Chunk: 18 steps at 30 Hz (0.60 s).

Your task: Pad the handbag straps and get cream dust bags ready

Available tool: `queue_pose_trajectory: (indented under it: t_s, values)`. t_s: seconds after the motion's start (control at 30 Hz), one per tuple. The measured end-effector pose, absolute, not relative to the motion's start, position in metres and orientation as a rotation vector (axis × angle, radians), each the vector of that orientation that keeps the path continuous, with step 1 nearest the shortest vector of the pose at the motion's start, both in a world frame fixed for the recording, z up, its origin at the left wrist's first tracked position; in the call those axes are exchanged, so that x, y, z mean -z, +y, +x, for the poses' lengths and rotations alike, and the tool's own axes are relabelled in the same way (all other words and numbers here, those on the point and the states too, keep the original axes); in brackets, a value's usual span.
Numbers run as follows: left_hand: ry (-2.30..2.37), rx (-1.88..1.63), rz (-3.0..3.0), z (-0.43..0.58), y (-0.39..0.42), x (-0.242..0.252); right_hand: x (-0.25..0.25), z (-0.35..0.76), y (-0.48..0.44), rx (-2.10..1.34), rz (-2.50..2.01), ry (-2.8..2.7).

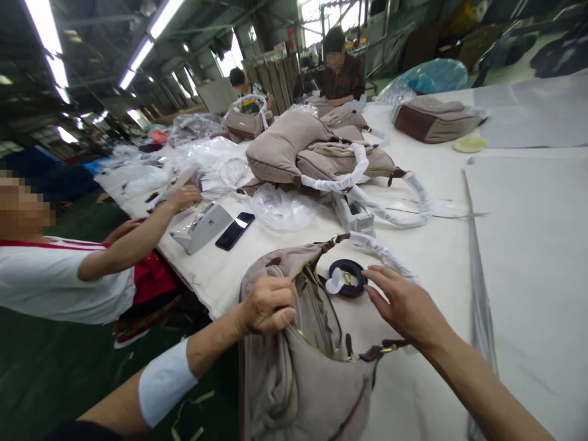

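Note:
A taupe fabric handbag [321, 392] with a brass zipper and dark brown trim lies at the table's front edge, its mouth unzipped and its lining showing. My left hand [270, 305] is closed on the near-left rim of that mouth. Just beyond the bag rests a coiled dark strap [354, 291] with brass hardware and a small white tag in its middle. My right hand [407, 306] is at the coil's right edge, thumb and fingers apart; whether the fingertips touch it I cannot tell. The bag's handle [381, 248], wrapped in white, passes behind the coil.
Several similar handbags [285, 144] are piled farther back. A white tape dispenser [356, 217], a black phone [235, 231], a grey box-like stand [206, 226] and plastic wrapping [280, 205] lie nearer. A co-worker's arm [133, 248] reaches in from the left; other people sit behind. Grey sheets [533, 245] cover the right.

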<state>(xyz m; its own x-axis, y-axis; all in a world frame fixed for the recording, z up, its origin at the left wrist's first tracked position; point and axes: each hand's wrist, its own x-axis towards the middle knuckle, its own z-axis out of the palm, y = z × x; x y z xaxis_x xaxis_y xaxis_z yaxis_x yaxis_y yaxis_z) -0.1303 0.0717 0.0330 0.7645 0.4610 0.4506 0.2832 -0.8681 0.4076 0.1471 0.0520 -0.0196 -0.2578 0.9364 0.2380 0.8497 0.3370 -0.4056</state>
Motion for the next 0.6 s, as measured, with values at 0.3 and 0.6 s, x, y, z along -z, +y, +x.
queue_pose_trajectory:
  t_s: [0.3,0.6]
  values:
    - [0.748,-0.604,3.061,-0.121,0.15,-0.011,0.041,0.256,-0.079,0.031,-2.494,-1.671]
    - [0.697,-0.729,2.671,-0.024,0.097,-0.012,0.032,0.26,-0.092,-0.573,-2.946,-1.772]
